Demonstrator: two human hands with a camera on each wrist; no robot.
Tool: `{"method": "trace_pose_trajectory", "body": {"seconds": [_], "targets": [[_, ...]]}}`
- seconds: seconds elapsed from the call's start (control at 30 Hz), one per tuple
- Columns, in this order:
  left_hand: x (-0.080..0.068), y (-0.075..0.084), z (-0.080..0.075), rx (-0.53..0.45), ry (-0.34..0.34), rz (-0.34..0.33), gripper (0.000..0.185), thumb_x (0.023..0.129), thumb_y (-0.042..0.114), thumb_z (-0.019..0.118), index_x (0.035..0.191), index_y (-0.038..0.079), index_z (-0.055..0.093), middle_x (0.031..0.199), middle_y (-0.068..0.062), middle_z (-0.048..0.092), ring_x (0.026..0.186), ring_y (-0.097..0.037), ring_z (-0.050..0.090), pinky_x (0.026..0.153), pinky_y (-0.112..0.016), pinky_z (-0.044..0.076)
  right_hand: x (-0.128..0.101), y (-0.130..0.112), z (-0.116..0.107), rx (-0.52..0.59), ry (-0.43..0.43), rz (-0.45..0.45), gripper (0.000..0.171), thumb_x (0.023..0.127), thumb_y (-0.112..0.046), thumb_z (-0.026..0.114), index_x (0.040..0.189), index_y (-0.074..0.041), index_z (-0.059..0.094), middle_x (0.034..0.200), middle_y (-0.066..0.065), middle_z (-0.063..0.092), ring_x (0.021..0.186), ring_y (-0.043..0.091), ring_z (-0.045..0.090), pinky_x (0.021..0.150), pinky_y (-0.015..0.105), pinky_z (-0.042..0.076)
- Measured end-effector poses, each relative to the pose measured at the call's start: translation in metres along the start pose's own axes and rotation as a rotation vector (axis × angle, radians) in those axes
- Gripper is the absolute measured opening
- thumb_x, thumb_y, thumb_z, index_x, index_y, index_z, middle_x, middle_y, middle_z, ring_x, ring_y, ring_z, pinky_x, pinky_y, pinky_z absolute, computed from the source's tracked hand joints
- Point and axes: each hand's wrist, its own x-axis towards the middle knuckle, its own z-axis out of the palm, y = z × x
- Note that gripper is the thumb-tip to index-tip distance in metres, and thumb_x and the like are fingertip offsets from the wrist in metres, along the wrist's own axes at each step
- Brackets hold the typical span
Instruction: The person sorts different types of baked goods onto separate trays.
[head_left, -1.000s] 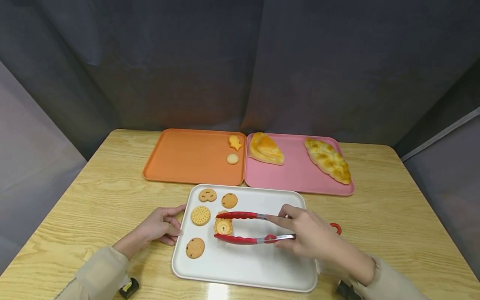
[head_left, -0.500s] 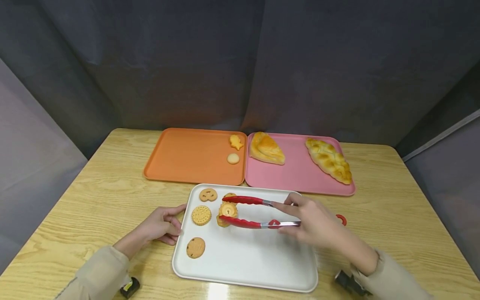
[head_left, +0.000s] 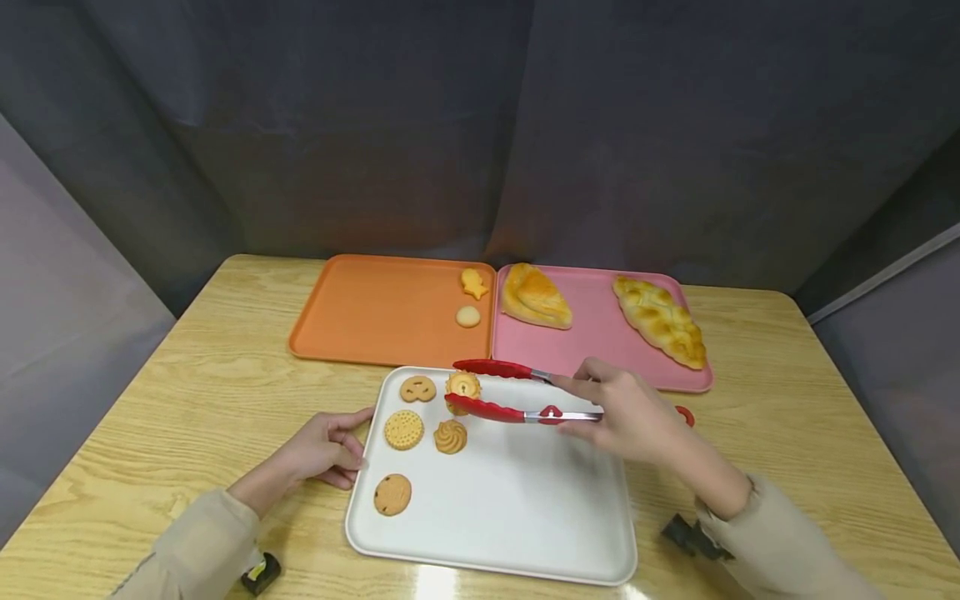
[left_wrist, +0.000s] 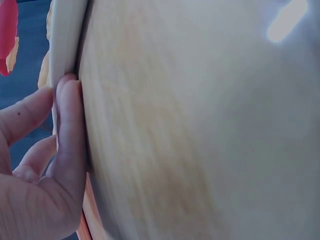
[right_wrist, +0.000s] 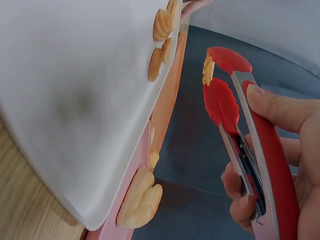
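Note:
My right hand (head_left: 626, 408) grips red-tipped metal tongs (right_wrist: 265, 145). Between the tong tips is a scalloped round cookie (head_left: 462, 384), lifted over the back of the white tray (head_left: 525, 517). Behind the lower tip, another cookie is mostly covered. My left hand (head_left: 321, 450) touches the tray's left rim, with fingers (left_wrist: 70, 125) lying against the rim's outer side. On the tray's left side lie a pretzel-shaped cookie (head_left: 417, 388), a dotted round cookie (head_left: 404, 430), a swirl cookie (head_left: 450, 437) and a chip cookie (head_left: 392, 495).
Behind the white tray stands an orange tray (head_left: 375, 308), holding a fish-shaped cookie (head_left: 473, 283) and a small round cookie (head_left: 468, 317). Beside it, a pink tray (head_left: 585, 350) bears a folded pastry (head_left: 536, 296) and a braided bread (head_left: 660, 322). A dark curtain (head_left: 375, 125) hangs behind the table.
The tongs and the scalloped cookie have moved away from me toward the tray's back edge, uncovering the swirl cookie. My left hand has stayed at the rim.

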Motion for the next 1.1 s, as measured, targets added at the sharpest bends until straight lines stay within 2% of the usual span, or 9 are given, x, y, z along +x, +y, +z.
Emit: {"method": "trace_pose_trajectory", "body": {"seconds": [0.2, 0.4, 0.7, 1.1], "targets": [[0.000, 0.000, 0.000, 0.000, 0.000, 0.005, 0.074, 0.077, -0.009, 0.060, 0.142, 0.000, 0.026, 0.074, -0.007, 0.057, 0.055, -0.014, 0.058, 0.050, -0.034, 0.055, 0.010, 0.002, -0.002, -0.016, -0.011, 0.027, 0.052, 0.064, -0.027, 0.083, 0.109, -0.005, 0.068, 0.081, 0.002, 0.055, 0.060, 0.010, 0.046, 0.047, 0.018, 0.040], [0.000, -0.001, 0.000, -0.004, -0.006, 0.005, 0.075, 0.076, -0.008, 0.061, 0.142, 0.000, 0.025, 0.078, -0.015, 0.058, 0.055, -0.015, 0.058, 0.051, -0.035, 0.055, 0.020, 0.004, -0.002, -0.032, -0.025, 0.057, 0.053, 0.063, -0.027, 0.083, 0.109, -0.005, 0.068, 0.082, 0.005, 0.057, 0.060, 0.012, 0.048, 0.049, 0.018, 0.043], [-0.001, 0.001, 0.001, 0.001, 0.005, 0.004, 0.074, 0.077, -0.009, 0.060, 0.141, -0.001, 0.026, 0.074, -0.008, 0.058, 0.055, -0.014, 0.057, 0.050, -0.034, 0.055, 0.035, 0.014, 0.001, -0.038, -0.011, 0.066, 0.052, 0.063, -0.027, 0.083, 0.107, -0.004, 0.068, 0.078, 0.005, 0.056, 0.055, 0.011, 0.043, 0.046, 0.018, 0.042], [-0.001, 0.001, 0.001, 0.006, 0.000, 0.019, 0.075, 0.076, -0.008, 0.061, 0.141, -0.002, 0.025, 0.077, -0.013, 0.059, 0.055, -0.014, 0.058, 0.050, -0.034, 0.055, 0.053, 0.028, 0.013, -0.070, -0.069, 0.120, 0.054, 0.064, -0.028, 0.083, 0.110, -0.005, 0.067, 0.074, 0.005, 0.054, 0.058, 0.015, 0.042, 0.048, 0.021, 0.040]]}}
